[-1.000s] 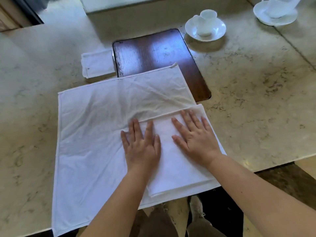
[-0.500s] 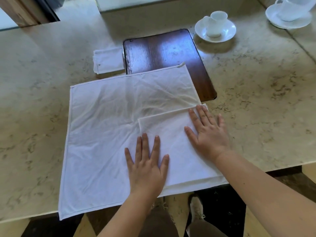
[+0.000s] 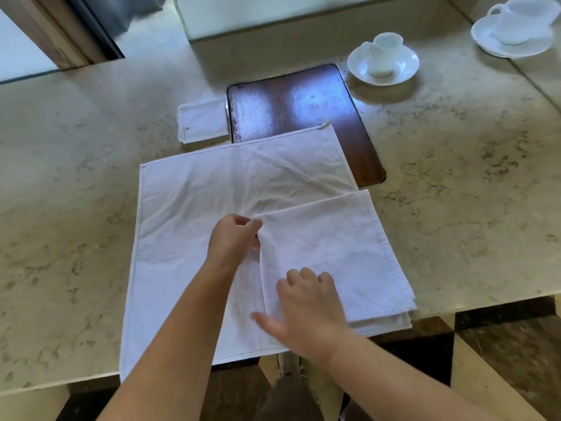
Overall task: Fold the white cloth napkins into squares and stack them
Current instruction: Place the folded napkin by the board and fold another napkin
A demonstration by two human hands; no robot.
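Observation:
A large white napkin [image 3: 194, 208] lies spread flat on the marble table [image 3: 455, 192]. On its near right part rests a folded white napkin [image 3: 337, 244], several layers thick. My left hand [image 3: 233, 238] pinches that folded napkin's far-left corner, which is lifted slightly. My right hand [image 3: 306, 308] has its fingers curled onto the napkin's near-left edge, thumb stretched out to the left. A small folded square napkin [image 3: 203, 120] sits at the back left, beside the wooden board.
A dark wooden board [image 3: 297, 98] lies behind the spread napkin, partly under it. A white cup on a saucer [image 3: 384, 56] stands behind the board to the right, another cup and saucer [image 3: 516, 25] at far right. The table's front edge runs just below my hands.
Both hands were pressing flat on the folded napkin. Now the left hand pinches its far-left corner and the right has moved to its near-left edge with curled fingers.

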